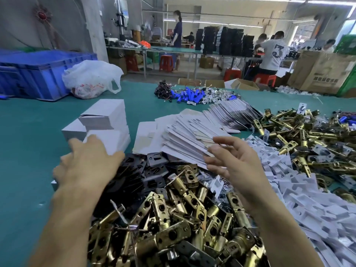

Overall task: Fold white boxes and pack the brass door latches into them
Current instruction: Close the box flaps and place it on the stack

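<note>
The fanned row of flat box blanks (188, 132) runs away toward the far right, its near end just beyond the right hand (229, 160), whose loosely curled fingers hold nothing but may brush the nearest blank. The left hand (88, 162) rests flat on the folded white boxes (107, 116). Brass door latches (173, 218) are heaped below both hands.

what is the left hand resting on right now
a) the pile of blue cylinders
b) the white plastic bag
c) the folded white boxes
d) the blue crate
c: the left hand reaches forward with its fingers laid on the near edge of the folded white boxes stacked on the green table.
</note>
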### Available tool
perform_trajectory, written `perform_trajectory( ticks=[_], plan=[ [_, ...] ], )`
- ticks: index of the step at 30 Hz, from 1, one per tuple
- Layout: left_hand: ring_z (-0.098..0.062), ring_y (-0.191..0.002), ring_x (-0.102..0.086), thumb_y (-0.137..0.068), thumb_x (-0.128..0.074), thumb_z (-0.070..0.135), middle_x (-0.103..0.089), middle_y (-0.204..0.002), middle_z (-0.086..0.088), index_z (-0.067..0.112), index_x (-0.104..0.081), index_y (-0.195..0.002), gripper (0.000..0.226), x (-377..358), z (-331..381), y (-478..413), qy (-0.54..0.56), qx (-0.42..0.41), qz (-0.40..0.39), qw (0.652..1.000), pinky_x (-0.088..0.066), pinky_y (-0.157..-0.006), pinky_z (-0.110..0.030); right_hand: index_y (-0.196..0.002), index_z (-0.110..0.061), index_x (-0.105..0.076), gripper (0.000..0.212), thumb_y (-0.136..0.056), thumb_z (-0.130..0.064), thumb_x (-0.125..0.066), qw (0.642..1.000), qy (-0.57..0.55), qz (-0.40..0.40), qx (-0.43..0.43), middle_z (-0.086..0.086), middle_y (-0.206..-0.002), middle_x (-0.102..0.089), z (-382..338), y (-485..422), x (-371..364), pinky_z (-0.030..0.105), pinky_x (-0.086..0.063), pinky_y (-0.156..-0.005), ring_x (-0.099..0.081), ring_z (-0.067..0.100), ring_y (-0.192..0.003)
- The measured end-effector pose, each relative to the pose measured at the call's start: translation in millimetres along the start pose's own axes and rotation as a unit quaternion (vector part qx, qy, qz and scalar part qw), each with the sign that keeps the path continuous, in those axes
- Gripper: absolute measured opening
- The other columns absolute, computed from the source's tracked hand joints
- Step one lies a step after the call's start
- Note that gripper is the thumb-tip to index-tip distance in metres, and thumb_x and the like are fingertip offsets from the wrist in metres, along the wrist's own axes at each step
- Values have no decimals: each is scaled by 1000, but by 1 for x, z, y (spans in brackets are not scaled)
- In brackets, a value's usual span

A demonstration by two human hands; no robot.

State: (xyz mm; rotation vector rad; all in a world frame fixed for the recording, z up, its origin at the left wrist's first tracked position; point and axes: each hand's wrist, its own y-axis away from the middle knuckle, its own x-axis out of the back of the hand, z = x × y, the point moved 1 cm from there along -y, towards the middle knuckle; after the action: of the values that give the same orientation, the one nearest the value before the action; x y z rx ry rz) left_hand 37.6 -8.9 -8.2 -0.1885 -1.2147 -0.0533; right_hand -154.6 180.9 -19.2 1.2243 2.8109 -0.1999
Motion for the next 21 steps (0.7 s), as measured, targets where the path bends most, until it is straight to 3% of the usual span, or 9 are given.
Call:
perform_trajectory(
  ticks=[2,7,10,13,15,17,19,21],
  plan=[
    [-48,-109,-51,-89,-64,53,-37,-109,-14,12,-52,-126,56,-5,-7,-6,-18,26,-34,999,-41,-78,-48,-106,-19,-66,15,-92,-15,-67,1000,15,-5,-7,12,-102,-69,3,-1,0,32,-61,-76,-72,21,-81],
    [-43,-134,-28,-96,-56,26,-29,-146,-19,7,-50,-131,40,-14,-5,-11,-13,57,-40,997,-38,-97,-64,-104,-23,-68,13,-92,-17,-68,998,61,-13,-7,9,-95,-72,8,-1,-1,31,-60,-73,-73,21,-81],
    [-35,-152,-1,-97,-51,12,-2,-166,-13,12,-43,-144,48,-15,0,-10,-18,50,-21,998,-18,-105,-82,-102,-25,-68,11,-91,-20,-68,995,94,-22,-9,5,-94,-72,10,-2,2,30,-60,-73,-72,16,-76],
    [-26,-155,8,-97,-53,13,1,-168,-10,19,-41,-148,53,-19,7,-2,-36,-15,19,999,-6,-108,-83,-95,-29,-69,5,-91,-26,-68,983,180,-34,-6,-5,-87,-72,17,-2,4,24,-56,-67,-70,8,-76],
    [-23,-156,5,-96,-55,15,-7,-167,-11,22,-48,-144,49,-17,15,4,-42,-58,65,995,2,-110,-79,-88,-31,-69,3,-90,-31,-67,963,267,-40,8,-17,-80,-70,20,-3,3,19,-49,-65,-66,-1,-75],
    [-26,-154,-12,-95,-58,21,-24,-162,-12,22,-58,-134,39,-11,21,9,-17,-99,107,989,4,-113,-74,-84,-31,-67,8,-92,-30,-64,940,339,-43,18,-18,-75,-68,18,-10,0,10,-41,-59,-61,-9,-70],
    [-27,-141,-39,-95,-60,31,-44,-151,-5,25,-61,-131,37,-8,27,15,65,-162,96,980,-18,-118,-62,-88,-28,-67,11,-94,-23,-59,920,391,-30,29,-13,-79,-67,14,-26,-5,9,-41,-53,-61,-6,-68],
    [-21,-124,-55,-94,-61,39,-56,-138,6,34,-61,-129,35,-7,34,24,177,-224,1,958,-42,-105,-44,-102,-19,-68,17,-96,-15,-53,895,442,-8,52,-5,-93,-69,9,-48,-11,18,-52,-65,-62,3,-75]
  ],
)
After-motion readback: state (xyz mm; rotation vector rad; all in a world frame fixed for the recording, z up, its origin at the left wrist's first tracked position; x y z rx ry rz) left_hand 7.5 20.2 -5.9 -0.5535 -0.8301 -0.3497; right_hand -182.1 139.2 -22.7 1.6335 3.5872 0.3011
